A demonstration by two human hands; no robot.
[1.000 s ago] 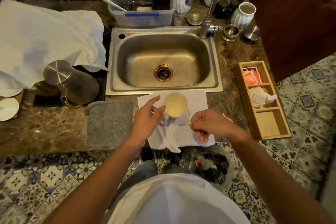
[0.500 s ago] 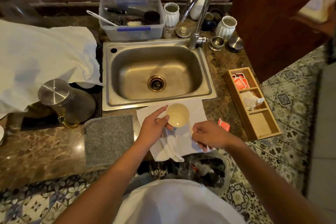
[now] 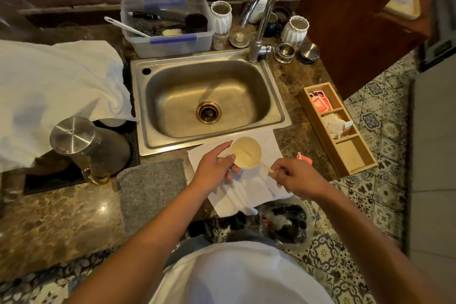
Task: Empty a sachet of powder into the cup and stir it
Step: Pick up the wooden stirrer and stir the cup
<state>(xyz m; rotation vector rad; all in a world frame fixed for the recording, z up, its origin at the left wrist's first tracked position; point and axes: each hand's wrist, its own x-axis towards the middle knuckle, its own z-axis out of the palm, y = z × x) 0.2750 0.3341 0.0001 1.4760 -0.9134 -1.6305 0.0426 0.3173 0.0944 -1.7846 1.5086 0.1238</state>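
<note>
Right hand pinches the top end of a thin wooden stirrer, fingers curled round it; a second ago the stick stood steeper beside the cup, now it slants down-left from the fingers with its tip in the pale liquid. Just left of it, left hand wraps the paper cup, thumb and fingers round the wall, same hold as before. Cup sits over a white paper towel. Torn red sachet lies just beyond the right hand, so pouring looks done, stirring underway. Further out, steel sink, wooden organizer off right.
</note>
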